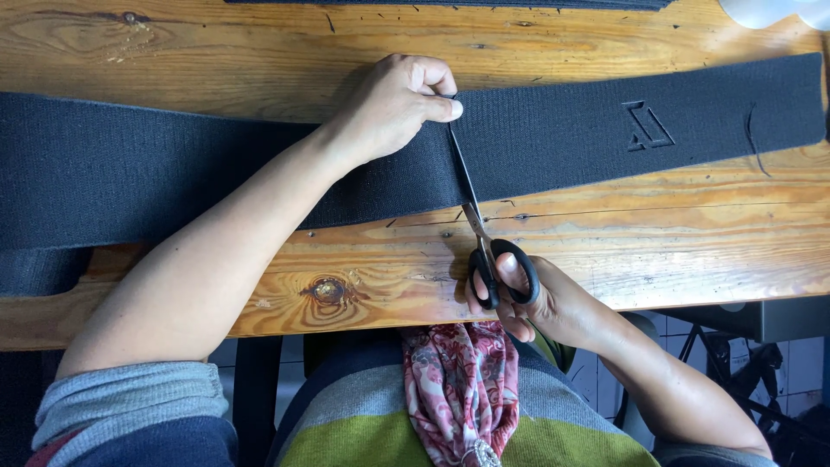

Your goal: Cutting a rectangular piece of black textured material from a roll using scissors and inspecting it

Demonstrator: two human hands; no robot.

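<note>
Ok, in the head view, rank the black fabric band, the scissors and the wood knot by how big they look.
1. black fabric band
2. scissors
3. wood knot
The gaps are plain, so nearness leaves the order unchanged.

A glossy, knotty wooden plank table carries everything; a wide band of black woven fabric lies flat across it from the left edge to the far right; another dark strip shows at the far edge; a pale translucent object sits at the far right corner.
</note>
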